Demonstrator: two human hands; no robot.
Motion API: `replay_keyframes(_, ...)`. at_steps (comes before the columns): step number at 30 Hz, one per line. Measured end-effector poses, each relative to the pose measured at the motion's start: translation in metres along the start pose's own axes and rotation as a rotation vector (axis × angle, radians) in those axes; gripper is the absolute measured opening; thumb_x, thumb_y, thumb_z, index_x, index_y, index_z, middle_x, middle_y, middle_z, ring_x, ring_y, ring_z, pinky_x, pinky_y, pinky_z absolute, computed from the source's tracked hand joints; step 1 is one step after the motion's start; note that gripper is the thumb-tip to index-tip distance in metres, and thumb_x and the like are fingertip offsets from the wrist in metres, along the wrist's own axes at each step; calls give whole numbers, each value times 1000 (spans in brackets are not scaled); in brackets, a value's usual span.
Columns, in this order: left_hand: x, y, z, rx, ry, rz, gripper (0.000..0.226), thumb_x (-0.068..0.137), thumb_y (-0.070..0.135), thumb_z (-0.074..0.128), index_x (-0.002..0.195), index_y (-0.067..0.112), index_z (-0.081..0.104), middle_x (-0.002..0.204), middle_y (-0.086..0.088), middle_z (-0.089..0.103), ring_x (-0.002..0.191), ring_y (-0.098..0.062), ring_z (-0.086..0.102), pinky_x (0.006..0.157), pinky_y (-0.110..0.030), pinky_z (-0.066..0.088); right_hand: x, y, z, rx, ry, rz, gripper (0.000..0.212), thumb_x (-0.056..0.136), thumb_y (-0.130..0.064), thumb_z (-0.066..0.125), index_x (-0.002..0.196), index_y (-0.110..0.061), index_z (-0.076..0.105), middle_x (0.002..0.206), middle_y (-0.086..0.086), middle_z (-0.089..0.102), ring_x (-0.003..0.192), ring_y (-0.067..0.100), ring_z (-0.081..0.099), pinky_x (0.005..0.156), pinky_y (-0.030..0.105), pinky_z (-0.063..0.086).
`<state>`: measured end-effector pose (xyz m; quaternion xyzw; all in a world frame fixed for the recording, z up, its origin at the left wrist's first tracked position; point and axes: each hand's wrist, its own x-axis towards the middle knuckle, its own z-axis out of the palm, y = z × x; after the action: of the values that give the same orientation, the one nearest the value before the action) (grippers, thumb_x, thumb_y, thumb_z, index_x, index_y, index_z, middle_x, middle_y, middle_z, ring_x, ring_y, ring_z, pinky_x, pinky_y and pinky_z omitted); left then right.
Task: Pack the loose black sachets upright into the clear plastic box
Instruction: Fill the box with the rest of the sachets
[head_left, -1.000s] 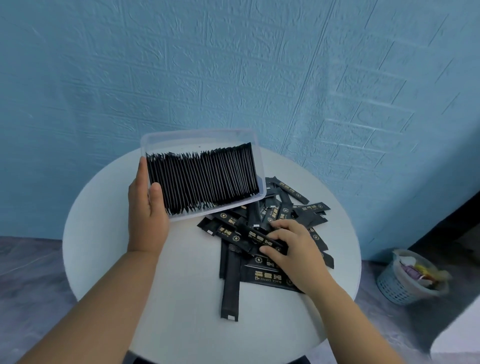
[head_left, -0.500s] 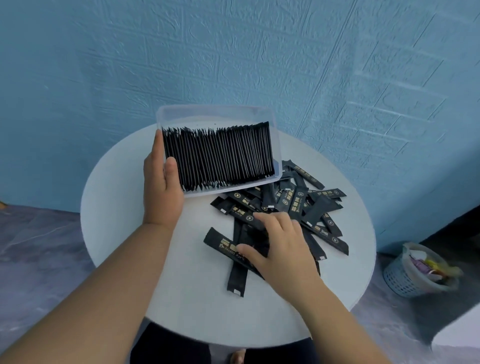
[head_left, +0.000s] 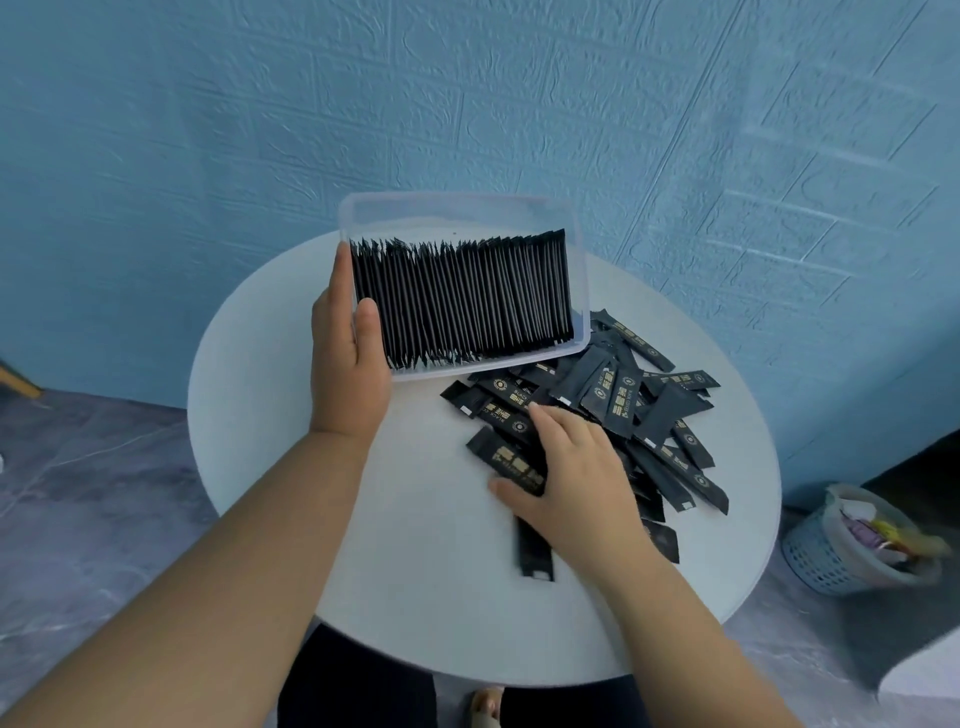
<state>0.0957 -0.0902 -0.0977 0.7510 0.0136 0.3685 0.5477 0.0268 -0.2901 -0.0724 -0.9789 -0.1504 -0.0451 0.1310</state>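
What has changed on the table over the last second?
The right hand slid toward the near left edge of the loose sachets and now lies spread over several of them, thumb out to the left. A few sachets under it shifted. The left hand still grips the clear plastic box, held tilted, and its row of packed sachets looks unchanged.

Sachets (head_left: 608, 389) black, gold print and round emblems, white end tabs. Box (head_left: 457, 200) clear. Table (head_left: 260, 389) pale grey-white. Wall (head_left: 467, 93) blue, embossed brick pattern. Floor (head_left: 78, 493) grey, marbled. Basket (head_left: 815, 564) pale blue, lattice.
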Motion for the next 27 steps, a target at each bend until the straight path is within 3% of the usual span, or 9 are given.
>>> replay_keyframes(5, 0, -1, 1, -3, 0, 2, 51, 99, 20, 28, 149, 16, 18, 124, 32, 26, 111, 34, 19, 95, 5, 14, 1, 8, -8, 66, -28, 28, 63, 88, -37, 57, 144, -24, 33, 139, -9, 38, 128, 12, 35, 101, 19, 27)
replay_keyframes(9, 1, 0, 0, 7, 4, 0, 52, 98, 22, 27, 149, 17, 19, 134, 21, 24, 114, 34, 16, 96, 5, 12, 6, 6, -10, 1, -59, 10, 62, 88, -36, 53, 144, -21, 32, 136, -4, 38, 125, 15, 39, 99, 22, 34)
replay_keyframes(14, 0, 2, -1, 15, 3, -24, 53, 97, 27, 26, 149, 21, 17, 137, 13, 27, 120, 16, 23, 98, 4, 13, 18, 1, -12, -156, -113, -61, 54, 93, -35, 45, 143, -19, 33, 127, 2, 47, 116, 22, 43, 97, 27, 36)
replay_keyframes(17, 0, 2, -1, 14, 5, -29, 53, 97, 27, 27, 149, 22, 17, 137, 11, 29, 121, 12, 25, 98, 3, 14, 18, 5, -12, -127, -128, -76, 52, 94, -33, 45, 144, -22, 34, 130, 0, 46, 120, 19, 42, 97, 25, 35)
replay_keyframes(27, -1, 3, -2, 4, 4, -32, 51, 97, 25, 27, 147, 26, 17, 136, 11, 30, 117, 18, 25, 95, 5, 14, 26, 14, -23, 35, -169, -120, 33, 96, -28, 50, 128, -21, 54, 112, -1, 57, 105, 17, 54, 82, 24, 40)
